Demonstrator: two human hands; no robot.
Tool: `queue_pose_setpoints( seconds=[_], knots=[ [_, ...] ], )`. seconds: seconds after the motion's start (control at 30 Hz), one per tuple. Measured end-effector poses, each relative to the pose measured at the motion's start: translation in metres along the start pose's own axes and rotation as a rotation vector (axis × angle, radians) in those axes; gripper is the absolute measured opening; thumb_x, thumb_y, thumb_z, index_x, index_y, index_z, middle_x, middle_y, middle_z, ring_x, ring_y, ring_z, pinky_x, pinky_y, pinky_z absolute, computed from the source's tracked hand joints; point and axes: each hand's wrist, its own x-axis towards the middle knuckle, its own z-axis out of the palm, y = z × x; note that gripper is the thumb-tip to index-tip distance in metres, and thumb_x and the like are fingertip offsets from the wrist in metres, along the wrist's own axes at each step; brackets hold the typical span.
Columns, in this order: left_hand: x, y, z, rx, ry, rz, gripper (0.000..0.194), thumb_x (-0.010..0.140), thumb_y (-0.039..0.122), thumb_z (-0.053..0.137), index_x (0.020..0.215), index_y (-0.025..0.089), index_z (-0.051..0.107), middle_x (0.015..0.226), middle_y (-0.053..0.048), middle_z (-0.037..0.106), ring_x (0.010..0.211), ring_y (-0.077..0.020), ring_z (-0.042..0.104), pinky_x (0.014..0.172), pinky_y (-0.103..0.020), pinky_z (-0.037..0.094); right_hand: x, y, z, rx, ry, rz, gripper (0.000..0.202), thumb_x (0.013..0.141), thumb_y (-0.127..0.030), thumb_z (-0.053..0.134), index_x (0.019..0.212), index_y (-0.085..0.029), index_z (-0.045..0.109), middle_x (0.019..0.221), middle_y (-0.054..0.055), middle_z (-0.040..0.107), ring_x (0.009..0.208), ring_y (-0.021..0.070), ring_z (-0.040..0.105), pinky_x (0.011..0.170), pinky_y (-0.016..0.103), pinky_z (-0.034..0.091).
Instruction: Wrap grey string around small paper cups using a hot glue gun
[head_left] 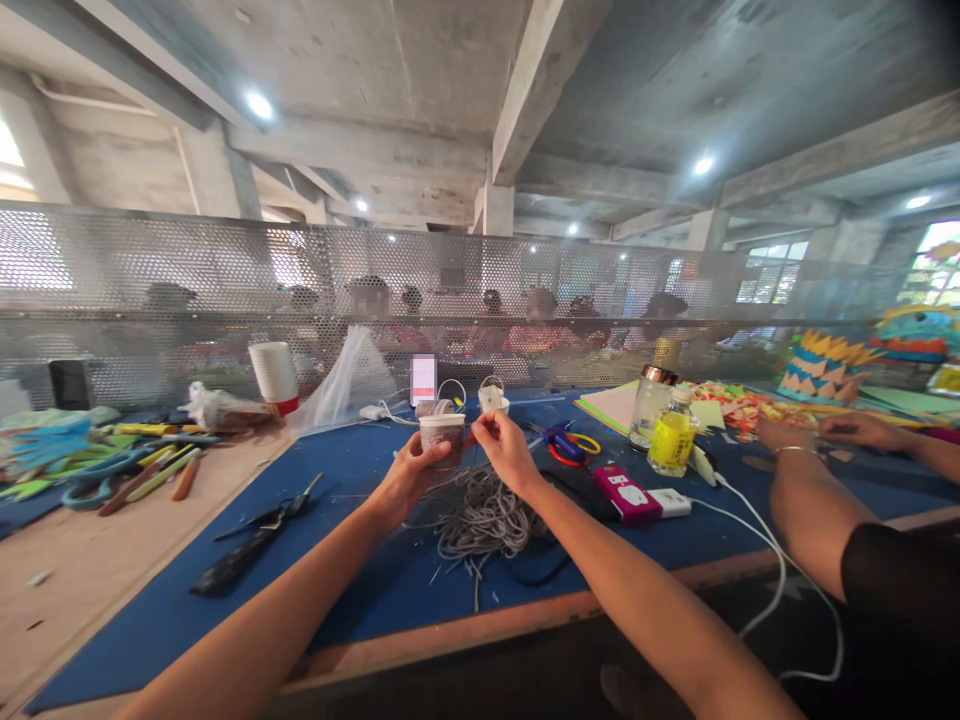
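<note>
My left hand point(409, 474) is closed around a small paper cup point(441, 436) with a pale rim and a brownish-grey, cord-like wrapping on its side. Just right of the cup, my right hand point(510, 452) is raised with thumb and fingers pinched; what lies between the fingertips is too small to make out. Below both hands a loose heap of grey cord point(486, 522) lies on the blue mat point(360, 595). Behind them stand a small white cup with a looped handle point(492, 396) and an upright phone point(423, 380) with a lit screen.
Left are black-handled scissors point(259, 535), several tools and stacked paper cups point(273, 376). Right are blue scissors point(561, 440), a magenta box point(627, 496), a yellow-labelled bottle point(672, 432) and a white cable point(772, 530). A co-worker's arms point(806, 500) reach in. A perforated metal screen point(450, 265) stands behind.
</note>
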Motion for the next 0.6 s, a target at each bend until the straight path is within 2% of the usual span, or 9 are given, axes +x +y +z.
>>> queue_pose_setpoints(
  seconds=[0.6],
  knots=[
    [-0.0010,-0.0003,0.0007,0.003,-0.035,-0.001,0.056,0.076,0.037,0.088,0.126,0.018,0.070,0.131,-0.016,0.074,0.121,-0.0351,0.069,0.103,-0.047,0.050,0.0015,0.0003,-0.0016,-0.012,0.002,0.007,0.020,0.091,-0.042,0.059,0.085,-0.023,0.057,0.082,0.002,0.071,0.077,0.0210,0.071,0.077,0.033,0.054]
  ],
)
